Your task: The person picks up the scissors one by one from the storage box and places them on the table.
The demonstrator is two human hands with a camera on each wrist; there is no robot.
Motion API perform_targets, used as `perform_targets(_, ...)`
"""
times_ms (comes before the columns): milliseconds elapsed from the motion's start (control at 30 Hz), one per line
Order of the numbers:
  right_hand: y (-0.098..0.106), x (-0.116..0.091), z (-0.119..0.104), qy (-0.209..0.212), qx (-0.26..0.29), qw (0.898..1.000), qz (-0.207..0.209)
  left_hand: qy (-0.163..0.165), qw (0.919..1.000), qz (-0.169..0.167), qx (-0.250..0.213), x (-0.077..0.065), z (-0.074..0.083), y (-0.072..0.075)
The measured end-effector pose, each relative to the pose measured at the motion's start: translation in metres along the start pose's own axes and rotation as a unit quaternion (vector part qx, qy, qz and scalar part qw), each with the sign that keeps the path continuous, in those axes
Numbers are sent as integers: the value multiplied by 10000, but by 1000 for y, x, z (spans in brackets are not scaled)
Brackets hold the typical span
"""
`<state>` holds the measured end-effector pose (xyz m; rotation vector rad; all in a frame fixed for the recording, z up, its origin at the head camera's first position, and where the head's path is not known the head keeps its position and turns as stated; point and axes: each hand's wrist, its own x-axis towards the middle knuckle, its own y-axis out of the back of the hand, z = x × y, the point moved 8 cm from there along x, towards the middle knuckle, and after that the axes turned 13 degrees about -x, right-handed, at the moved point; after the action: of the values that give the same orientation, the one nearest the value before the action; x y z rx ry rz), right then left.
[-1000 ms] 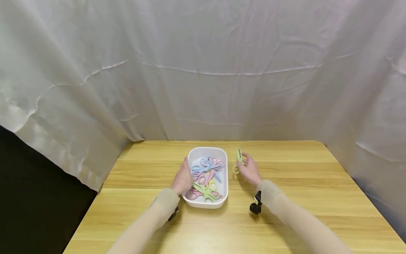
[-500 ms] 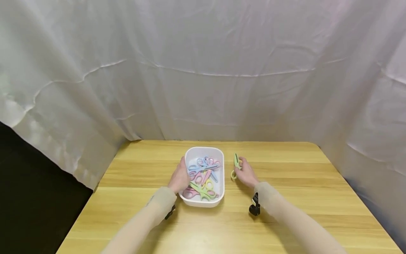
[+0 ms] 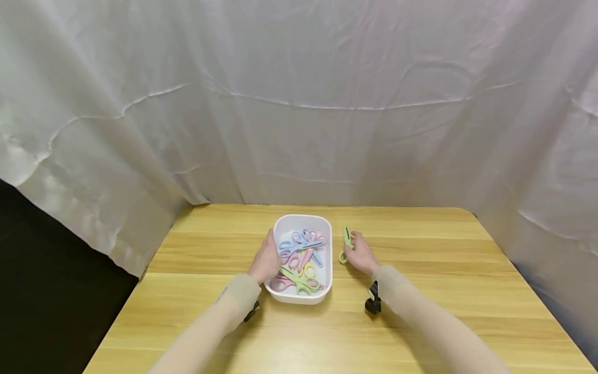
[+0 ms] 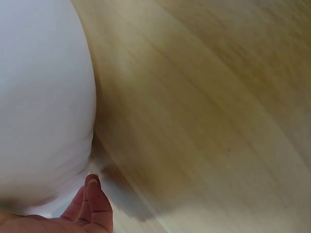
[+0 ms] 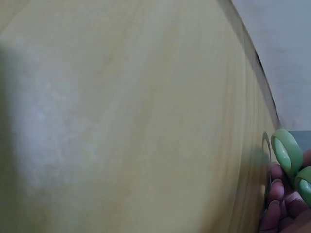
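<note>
In the head view, a white plastic box (image 3: 328, 270) holds several pastel scissors in blue, pink, yellow and green. A pair of green scissors (image 3: 299, 279) lies on top near the box's front. My left hand (image 3: 266, 261) grips the box's left side; in the left wrist view its fingertips (image 4: 92, 182) show close against the white wall. To the right of the box, my right hand (image 3: 363, 255) holds another pair of green scissors (image 3: 348, 237), blades pointing away from me. Their finger loops (image 5: 286, 151) stick out past the fingers in the right wrist view.
The wooden table (image 3: 434, 270) extends on both sides of the box. A pale grey curtain (image 3: 327, 145) hangs behind its far edge and along the sides. A dark area (image 3: 51, 291) lies beyond the table at the left.
My right hand has come down slightly towards the table and a little towards me, still holding the green scissors. The left hand stays at the box. The head view has shifted slightly.
</note>
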<state>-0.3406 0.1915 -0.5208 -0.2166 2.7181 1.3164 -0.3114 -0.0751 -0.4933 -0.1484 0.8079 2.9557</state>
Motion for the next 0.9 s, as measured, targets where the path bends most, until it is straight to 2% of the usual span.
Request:
perform_targets(233,-3,-1,2,-83,-394,9992,-85,50,9998,-84,-153,-1,-4,-2)
perform_targets(400,1,-3,-4,36,-826,9966,11,32,9990,-266,-362,-2,1,5)
perform_targets(500,5,-5,-6,113,-980,9950,131,168,9978,-475,-438,-3,3,12)
perform_targets(567,7,-6,-6,169,-1080,9938,189,242,9978,-551,-264,-2,4,19)
perform_targets(733,7,-8,-6,312,-1261,9911,286,229,9967,-593,502,2,5,32)
perform_targets(900,4,-12,-12,648,-1594,9840,453,189,9953,-585,748,2,-1,29)
